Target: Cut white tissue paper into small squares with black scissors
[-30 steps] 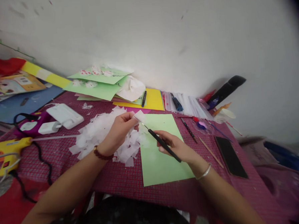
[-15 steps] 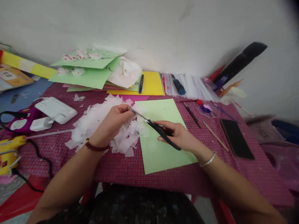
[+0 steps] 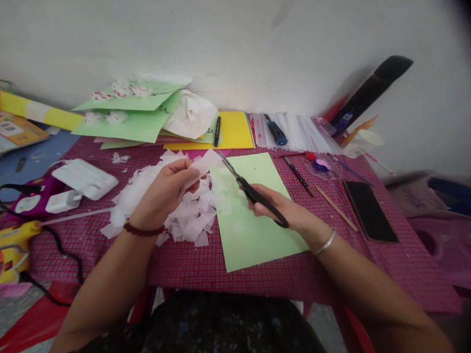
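Observation:
Between the thumb and fingers of my left hand [image 3: 171,188] is a strip of thin white paper [image 3: 208,163], its free end pointing right. My right hand [image 3: 276,206] grips black-handled scissors [image 3: 260,199], whose blades point up and left, with the tips by the strip's end. Under the scissors lies a light green sheet [image 3: 250,239] with a few white bits on its left part. A heap of cut white paper pieces [image 3: 190,218] spreads below and around my left hand.
On the left are a yellow glue gun [image 3: 13,243], a white adapter [image 3: 87,179] and a purple power strip [image 3: 35,200]. A phone [image 3: 369,211], a wooden stick [image 3: 335,208] and a pen [image 3: 298,176] lie right. Green folded cards [image 3: 133,121] and a cutter [image 3: 276,131] lie near the wall.
My left hand has moved slightly left, and more of the white strip now shows. The scissors have shifted away from my left fingers, and their blades point more steeply up.

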